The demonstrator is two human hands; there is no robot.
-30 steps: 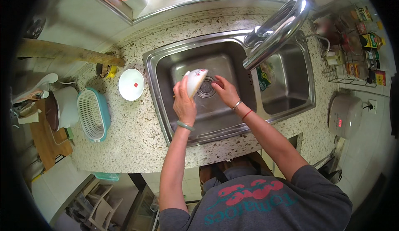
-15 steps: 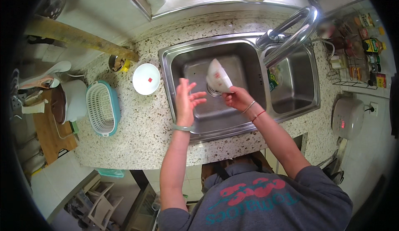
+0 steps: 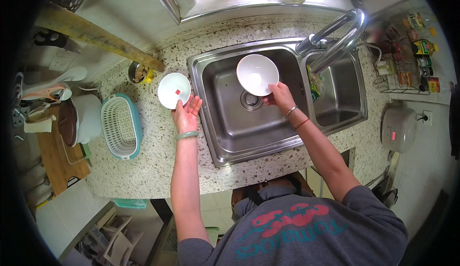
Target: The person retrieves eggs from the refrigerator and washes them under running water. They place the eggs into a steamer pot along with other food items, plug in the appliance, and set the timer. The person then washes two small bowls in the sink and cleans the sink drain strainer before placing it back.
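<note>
In my right hand (image 3: 281, 98) is a white bowl (image 3: 258, 74), gripped by its near rim with the thumb at the edge. It hangs over the large sink basin (image 3: 239, 122), its inside facing up. A small white bowl (image 3: 171, 88) with a red mark inside stands on the counter left of the sink. My left hand (image 3: 186, 116) is at that bowl's near right edge, palm up, thumb by the rim and the other fingers stretched out apart. Whether it touches the rim, I cannot tell for sure.
A chrome faucet (image 3: 342, 38) arches over the smaller basin (image 3: 342, 91), which has a green packet (image 3: 314, 86) inside. To the left are a blue-and-white draining basket (image 3: 138, 122), a small metal cup (image 3: 139, 72) and a wooden board (image 3: 55, 156). Condiment jars (image 3: 421, 69) fill a rack at right.
My left hand has moved left from over the sink to the small white bowl. The bowl in my right hand has turned from its side to face upward.
</note>
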